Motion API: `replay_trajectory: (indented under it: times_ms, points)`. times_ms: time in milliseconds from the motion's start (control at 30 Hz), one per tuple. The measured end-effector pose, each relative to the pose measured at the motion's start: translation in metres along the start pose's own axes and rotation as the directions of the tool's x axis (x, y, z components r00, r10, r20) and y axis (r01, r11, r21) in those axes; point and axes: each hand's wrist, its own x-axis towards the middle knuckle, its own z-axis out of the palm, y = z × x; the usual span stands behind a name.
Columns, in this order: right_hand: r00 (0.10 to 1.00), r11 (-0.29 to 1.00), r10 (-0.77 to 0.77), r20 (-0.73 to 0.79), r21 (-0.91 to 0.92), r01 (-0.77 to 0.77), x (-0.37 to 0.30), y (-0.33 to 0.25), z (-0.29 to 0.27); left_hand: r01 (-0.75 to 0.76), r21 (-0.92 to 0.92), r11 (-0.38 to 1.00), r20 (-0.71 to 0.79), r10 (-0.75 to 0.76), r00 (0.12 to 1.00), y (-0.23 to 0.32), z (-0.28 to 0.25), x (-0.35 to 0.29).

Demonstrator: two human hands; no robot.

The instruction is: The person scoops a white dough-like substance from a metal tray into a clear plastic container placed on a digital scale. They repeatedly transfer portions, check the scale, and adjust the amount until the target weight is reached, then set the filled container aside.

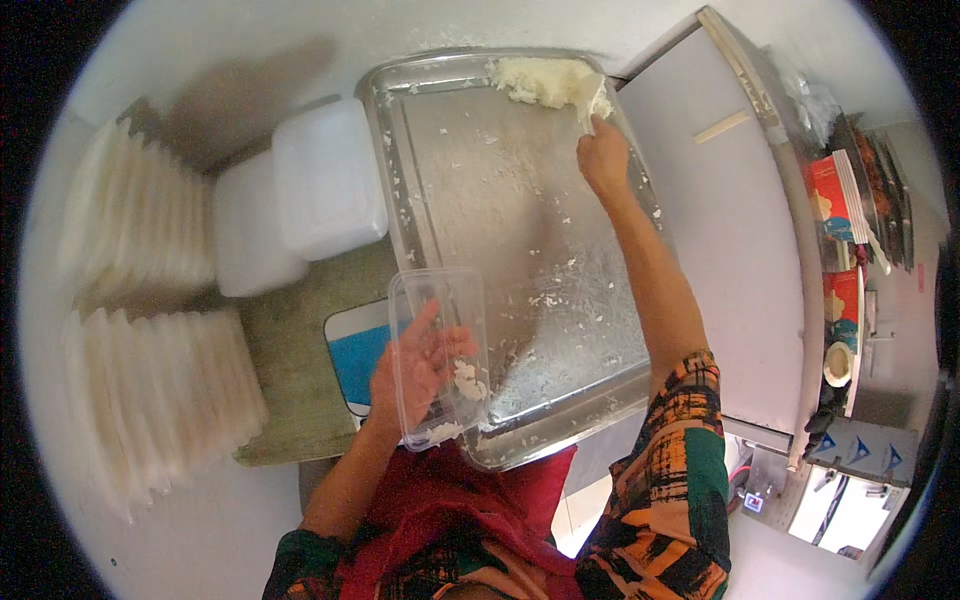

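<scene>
My left hand point(418, 365) holds a clear rectangular plastic container point(462, 300) over the near left edge of a large metal tray point(470, 190). The hand supports it from beneath, and its fingers show through the plastic. A little cooked white rice point(468, 382) lies at the container's near end. At the tray's far right corner, my right hand point(605, 158) grips a pale rice paddle point(590, 98). Its blade is against a heap of rice point(535, 80), and part of it blends into the white grains. Loose grains are scattered over the tray's bottom.
Two tall stacks of clear containers point(150, 400) stand at the left. Beside the tray are white translucent plastic boxes point(330, 180) and a blue-and-white flat object point(358, 350), partly hidden. A pale cabinet-like surface point(720, 210) borders the tray's right, with red packages point(838, 200) beyond.
</scene>
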Motion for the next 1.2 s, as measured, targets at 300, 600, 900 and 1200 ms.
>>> replay_trajectory:
  times_ms: [300,600,900,1200]
  points:
    - [0.993,0.998,0.036,0.111,0.054,-0.042,-0.029,0.032,-0.033,-0.013,0.002,1.0,0.126,0.013,0.992,0.002,0.0,0.002]
    - [0.949,0.949,-0.294,-0.116,-0.158,0.274,0.009,0.038,-0.004,-0.009,0.026,1.0,0.06,0.007,0.998,0.003,0.0,0.001]
    - [0.97,0.997,-0.025,0.244,-0.064,0.042,0.064,0.016,-0.006,0.042,0.003,0.999,0.018,-0.042,0.999,0.005,-0.004,0.002]
    - [0.824,0.772,-0.328,0.463,-0.371,0.516,0.098,-0.001,0.003,0.03,-0.079,0.996,0.08,-0.023,0.997,0.005,-0.003,0.001]
